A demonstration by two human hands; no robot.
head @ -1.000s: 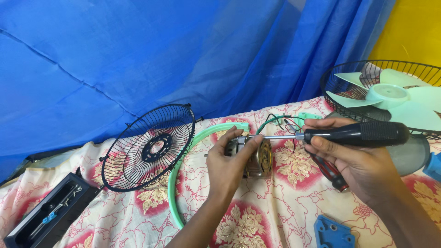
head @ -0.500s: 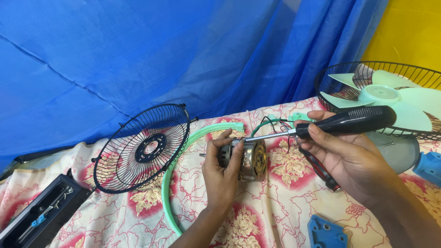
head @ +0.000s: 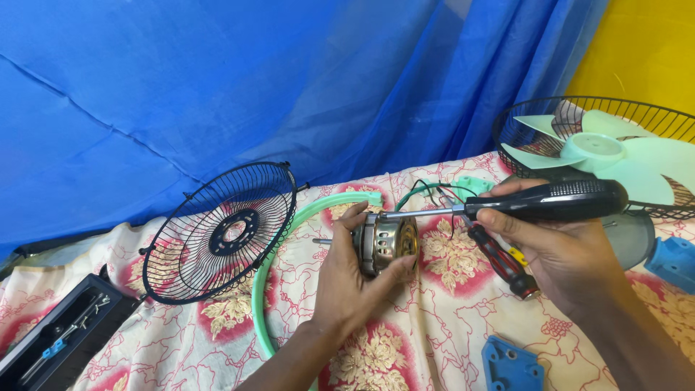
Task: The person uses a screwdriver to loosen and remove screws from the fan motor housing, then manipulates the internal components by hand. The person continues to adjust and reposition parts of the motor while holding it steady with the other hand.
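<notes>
Your left hand (head: 347,279) clasping the fan motor (head: 385,245) over the floral cloth (head: 434,326), your right hand (head: 554,250) closed around a black-handled screwdriver (head: 543,201), tip at the motor's top, black grille (head: 221,232) leaning just left, green ring (head: 289,239) between them.

Two bare forearms are seen, entering from about 6 o'clock and 4 o'clock. No sleeve is worn on either as far as shown. The left hand (head: 347,286) and the right hand (head: 561,250) are ungloved; no ring, watch or band is seen.
</notes>
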